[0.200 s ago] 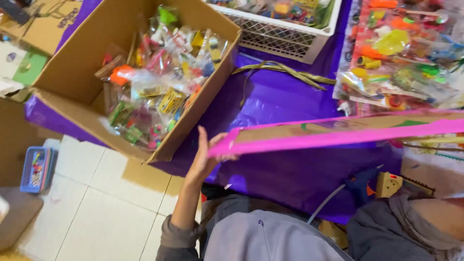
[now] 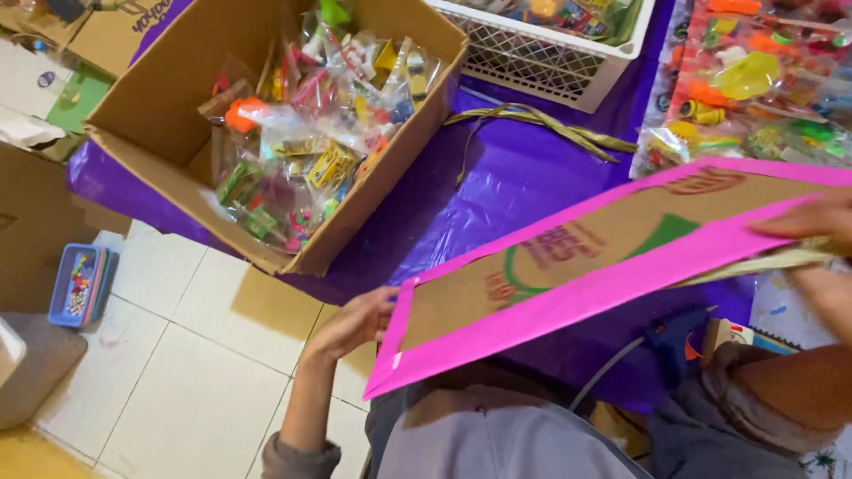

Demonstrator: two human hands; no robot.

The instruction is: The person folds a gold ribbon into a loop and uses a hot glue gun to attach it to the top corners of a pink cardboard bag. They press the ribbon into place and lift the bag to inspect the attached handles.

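A long flat cardboard panel (image 2: pixel 612 248) with pink edging slants across my lap, above the purple-covered table. My left hand (image 2: pixel 359 321) grips its lower left end, fingers curled on the edge. My right hand (image 2: pixel 812 222) rests on the panel's upper right end, fingers over the pink strip, with a pale yellowish strip (image 2: pixel 763 263) under them. My right forearm comes in from the lower right.
An open cardboard box (image 2: pixel 293 257) full of small bagged toys stands at the left. A white plastic basket (image 2: pixel 541 62) sits at the back, bagged toys (image 2: pixel 754 80) at the right. Dry leaf strips (image 2: pixel 541 120) lie on the purple cloth (image 2: pixel 497 204). A blue glue gun (image 2: pixel 674 333) lies below the panel.
The panel has tilted so that its brown face with pink border shows instead of its thin edge. My left hand has shifted lower on its left end.
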